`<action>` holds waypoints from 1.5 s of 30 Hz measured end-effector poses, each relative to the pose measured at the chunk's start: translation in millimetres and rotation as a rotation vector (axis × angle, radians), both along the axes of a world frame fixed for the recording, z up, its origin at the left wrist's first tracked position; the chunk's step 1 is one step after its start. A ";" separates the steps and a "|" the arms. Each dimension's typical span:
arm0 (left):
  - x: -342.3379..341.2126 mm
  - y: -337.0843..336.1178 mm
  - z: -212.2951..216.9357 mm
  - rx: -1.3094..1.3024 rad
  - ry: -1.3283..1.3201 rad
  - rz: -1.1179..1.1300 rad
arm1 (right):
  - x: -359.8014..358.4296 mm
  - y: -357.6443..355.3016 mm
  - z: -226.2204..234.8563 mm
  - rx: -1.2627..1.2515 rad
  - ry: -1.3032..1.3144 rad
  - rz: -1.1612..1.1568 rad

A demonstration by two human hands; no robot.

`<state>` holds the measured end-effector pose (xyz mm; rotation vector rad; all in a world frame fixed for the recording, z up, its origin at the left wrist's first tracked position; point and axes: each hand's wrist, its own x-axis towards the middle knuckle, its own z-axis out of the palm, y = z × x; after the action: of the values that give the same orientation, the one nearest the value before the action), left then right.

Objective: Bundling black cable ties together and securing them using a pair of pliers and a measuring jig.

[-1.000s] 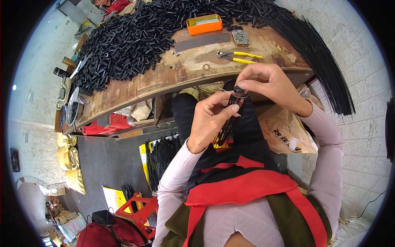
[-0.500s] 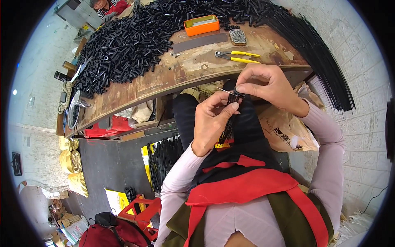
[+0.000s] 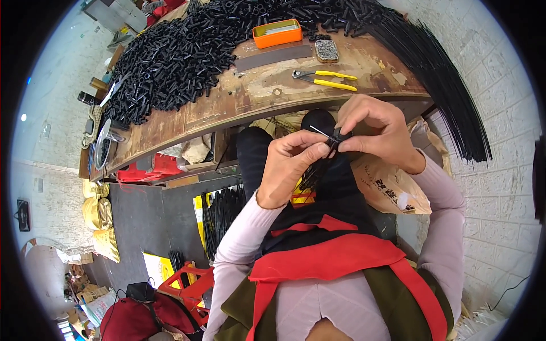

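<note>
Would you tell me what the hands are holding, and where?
Both the left hand and right hand pinch a small black tube piece between fingertips, at its ends.

bench: worn wooden top (image 3: 273, 96), curved by the lens
pile: loads of short black tubes (image 3: 170, 57) across the back and left
tray: orange (image 3: 277, 33), by the pile
pliers: yellow handles (image 3: 325, 80), near the front edge
rods: long black bundle (image 3: 438, 74) hanging off the right end

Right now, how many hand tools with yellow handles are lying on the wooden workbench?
1: a pair of yellow-handled pliers lies on the wooden workbench, just below the orange tray and above the person's right hand. Others may be hidden under the heap of black tubes.
</note>
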<state>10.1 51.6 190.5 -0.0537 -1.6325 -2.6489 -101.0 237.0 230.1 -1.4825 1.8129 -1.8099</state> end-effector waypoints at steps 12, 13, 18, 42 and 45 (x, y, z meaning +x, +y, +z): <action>-18.2 16.2 -16.5 0.185 -0.091 -0.241 | -22.3 18.3 -20.2 -0.100 -0.304 0.249; -17.6 16.1 -16.3 0.211 -0.070 -0.201 | -22.2 15.7 -21.0 -0.108 -0.301 0.228; -5.0 31.0 -1.2 -0.500 0.159 0.425 | 6.6 -16.3 -18.9 -0.076 -0.172 -0.117; -1.2 -83.2 4.2 -0.101 0.177 0.360 | 47.1 -102.0 -91.9 0.133 -0.663 0.078; -4.1 -86.4 3.7 -0.089 0.188 0.320 | 47.3 -103.2 -93.9 0.115 -0.674 0.070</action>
<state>6.0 -34.7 194.2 -0.0387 -1.5506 -2.2625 -53.7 133.8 136.1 -0.7417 1.4639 -1.8276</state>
